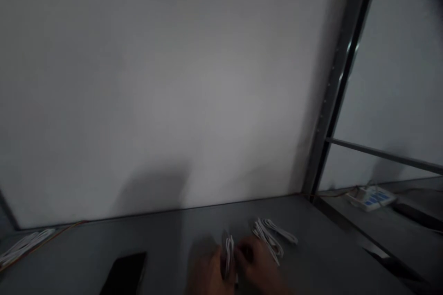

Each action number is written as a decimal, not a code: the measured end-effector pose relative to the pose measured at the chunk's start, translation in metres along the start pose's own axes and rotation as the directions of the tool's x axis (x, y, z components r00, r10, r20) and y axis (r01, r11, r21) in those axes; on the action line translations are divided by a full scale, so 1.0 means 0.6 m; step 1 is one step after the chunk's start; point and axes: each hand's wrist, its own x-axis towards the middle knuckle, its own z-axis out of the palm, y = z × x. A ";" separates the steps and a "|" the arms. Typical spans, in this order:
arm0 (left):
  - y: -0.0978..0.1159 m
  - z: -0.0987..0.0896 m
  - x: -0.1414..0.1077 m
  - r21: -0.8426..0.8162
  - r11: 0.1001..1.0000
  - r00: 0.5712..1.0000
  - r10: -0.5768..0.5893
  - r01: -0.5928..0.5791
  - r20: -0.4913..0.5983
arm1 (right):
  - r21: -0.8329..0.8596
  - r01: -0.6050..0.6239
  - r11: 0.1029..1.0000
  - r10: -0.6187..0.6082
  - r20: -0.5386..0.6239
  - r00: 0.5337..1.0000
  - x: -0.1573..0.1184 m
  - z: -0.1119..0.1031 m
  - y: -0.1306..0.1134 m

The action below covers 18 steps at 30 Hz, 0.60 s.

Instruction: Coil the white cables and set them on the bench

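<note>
Near the bottom edge of the head view, my left hand (206, 275) is closed around a folded bundle of white cable (229, 250), whose loops stick up above the fingers. Just to its right, my right hand (261, 265) has its thumb and fingers curled together against the bundle's side. Motion blur and dim light hide what those fingertips pinch. Beyond the right hand, two more folded white cable bundles (269, 238) lie on the grey tabletop (159, 235).
A black phone-like slab (125, 273) lies left of my hands. More white cable (26, 246) and a thin red-yellow wire (51, 242) are at far left. A pale wall (207, 101) rises behind. Right of a metal post (332, 92) sits a white power strip (372, 197).
</note>
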 end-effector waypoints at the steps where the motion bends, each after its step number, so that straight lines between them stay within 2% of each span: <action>1: 0.001 -0.003 -0.001 0.001 1.000 0.999 0.027 -0.027 0.019 | 0.030 0.013 0.999 -0.013 -0.002 1.000 0.000 0.003 0.001; 6: -0.002 -0.010 -0.004 -0.083 0.994 0.998 0.062 -0.065 -0.028 | 0.100 0.143 0.985 -0.141 -0.030 0.990 -0.007 0.008 0.012; 10: -0.012 0.001 0.006 -0.279 0.957 0.995 0.062 -0.080 -0.074 | 0.152 0.241 0.959 -0.244 0.006 0.970 -0.009 -0.001 0.007; 14: -0.023 -0.002 0.022 -0.584 0.806 0.995 0.062 -0.094 -0.075 | 0.236 0.309 0.921 -0.325 0.035 0.945 -0.005 -0.010 0.000; 18: -0.037 -0.023 0.040 -0.736 0.677 0.997 -0.037 -0.027 -0.070 | 0.165 0.256 0.953 -0.261 0.012 0.965 -0.003 -0.012 0.003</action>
